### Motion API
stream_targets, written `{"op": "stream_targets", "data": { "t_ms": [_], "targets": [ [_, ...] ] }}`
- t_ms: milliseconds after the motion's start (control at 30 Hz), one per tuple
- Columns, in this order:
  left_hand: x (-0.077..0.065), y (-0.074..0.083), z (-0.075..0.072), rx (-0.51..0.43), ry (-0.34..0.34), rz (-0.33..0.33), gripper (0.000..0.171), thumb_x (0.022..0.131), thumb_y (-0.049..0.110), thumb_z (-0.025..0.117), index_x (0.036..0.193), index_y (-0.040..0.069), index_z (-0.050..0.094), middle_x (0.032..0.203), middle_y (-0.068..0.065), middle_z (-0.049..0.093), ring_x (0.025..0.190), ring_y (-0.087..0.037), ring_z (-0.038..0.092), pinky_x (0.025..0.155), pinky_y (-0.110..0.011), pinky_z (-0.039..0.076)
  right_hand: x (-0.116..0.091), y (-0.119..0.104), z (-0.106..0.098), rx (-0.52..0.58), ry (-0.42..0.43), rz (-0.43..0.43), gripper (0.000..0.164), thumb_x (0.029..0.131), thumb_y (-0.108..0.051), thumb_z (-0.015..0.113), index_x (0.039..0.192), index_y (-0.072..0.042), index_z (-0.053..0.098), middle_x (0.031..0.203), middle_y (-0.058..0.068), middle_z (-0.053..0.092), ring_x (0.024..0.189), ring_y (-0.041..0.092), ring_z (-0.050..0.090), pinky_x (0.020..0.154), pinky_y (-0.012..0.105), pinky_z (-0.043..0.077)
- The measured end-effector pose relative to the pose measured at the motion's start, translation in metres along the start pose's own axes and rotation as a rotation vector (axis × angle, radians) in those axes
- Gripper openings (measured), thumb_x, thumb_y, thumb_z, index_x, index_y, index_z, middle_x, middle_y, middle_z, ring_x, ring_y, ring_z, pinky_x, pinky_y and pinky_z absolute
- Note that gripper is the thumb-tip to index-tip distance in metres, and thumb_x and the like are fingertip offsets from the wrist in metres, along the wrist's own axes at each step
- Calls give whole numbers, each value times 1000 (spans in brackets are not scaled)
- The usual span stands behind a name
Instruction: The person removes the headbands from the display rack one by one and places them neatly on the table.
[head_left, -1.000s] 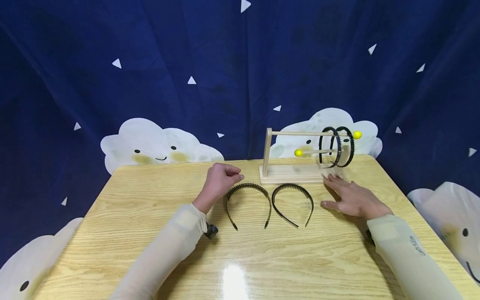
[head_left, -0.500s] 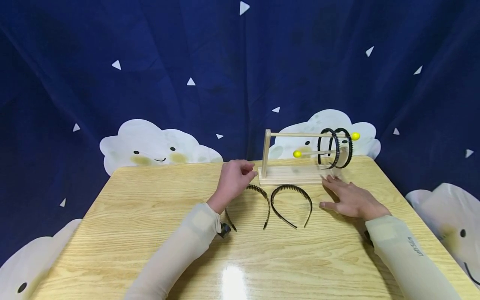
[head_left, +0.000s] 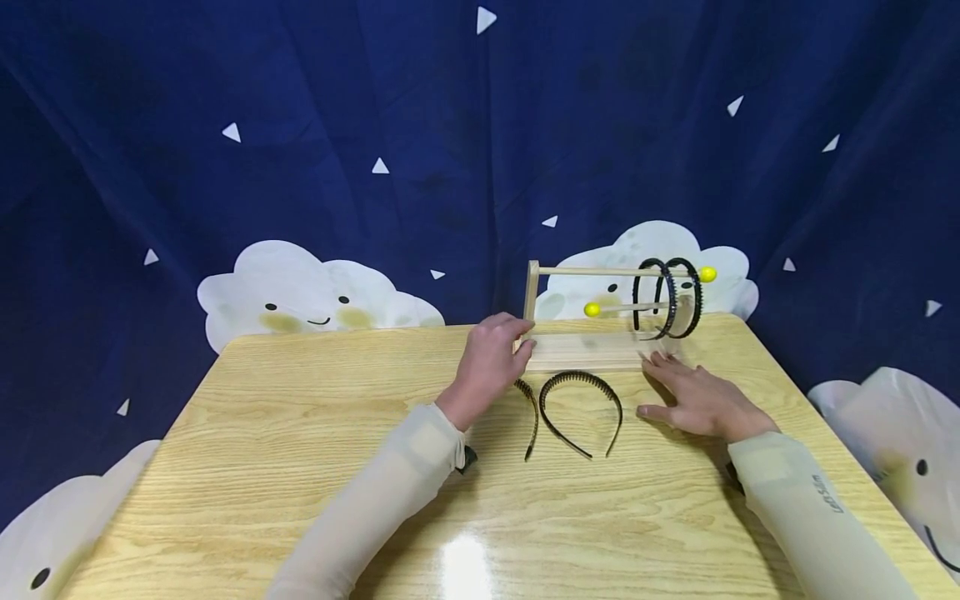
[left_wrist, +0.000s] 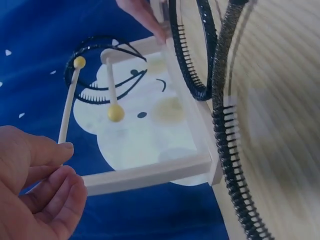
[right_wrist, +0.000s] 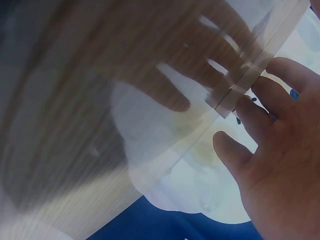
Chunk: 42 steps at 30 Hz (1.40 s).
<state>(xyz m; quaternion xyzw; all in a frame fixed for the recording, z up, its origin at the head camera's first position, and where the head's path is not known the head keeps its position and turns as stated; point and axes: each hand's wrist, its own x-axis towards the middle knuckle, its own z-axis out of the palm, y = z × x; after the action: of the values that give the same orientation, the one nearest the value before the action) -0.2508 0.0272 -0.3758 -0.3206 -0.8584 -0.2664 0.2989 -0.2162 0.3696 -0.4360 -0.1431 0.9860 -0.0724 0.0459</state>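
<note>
Your left hand, fingers loosely curled and holding nothing, reaches the wooden rack's upright; your right hand lies flat at its base, two headbands between them.

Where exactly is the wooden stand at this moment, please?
In the head view the wooden stand sits at the table's far edge, right of centre, between the left hand and right hand.
</note>
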Motion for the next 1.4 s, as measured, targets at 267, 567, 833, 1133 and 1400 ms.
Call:
{"op": "stream_targets", "data": {
  "t_ms": [267,567,833,1133,1400],
  "targets": [
    [12,18,12,-94,-7,-26,19,84,7,80,103,3,78,90,-8,73,80,-18,68,71,-29,55,0,0,1,1,-2,4,97,90,-74,53,157,-7,33,161,22,25,147,44,22,111,69,22],
    [23,36,22,-212,-33,-78,20,85,11,81,104,4,79,93,-7,75,79,-17,70,73,-25,54,0,0,1,-1,-3,9,96,90,-73,54,157,-7,34,161,22,25,146,44,23,111,69,23],
    [29,46,28,-292,-69,-137,19,87,13,80,104,5,79,97,-6,76,82,-15,71,78,-23,54,1,0,0,4,-10,17,96,90,-73,54,157,-7,34,161,22,25,146,44,22,111,69,23],
    [37,58,36,-324,-108,-202,23,88,18,81,108,7,79,98,-2,76,82,-9,69,72,-12,50,0,0,-1,1,6,0,94,91,-71,54,156,-6,36,160,23,27,146,44,24,110,70,24],
    [43,68,42,-389,-134,-247,23,89,18,80,110,8,78,99,-2,76,80,-4,68,69,-11,49,0,1,-1,3,11,-5,94,91,-71,54,156,-5,36,160,23,27,146,44,23,110,70,24]
  ]
}}
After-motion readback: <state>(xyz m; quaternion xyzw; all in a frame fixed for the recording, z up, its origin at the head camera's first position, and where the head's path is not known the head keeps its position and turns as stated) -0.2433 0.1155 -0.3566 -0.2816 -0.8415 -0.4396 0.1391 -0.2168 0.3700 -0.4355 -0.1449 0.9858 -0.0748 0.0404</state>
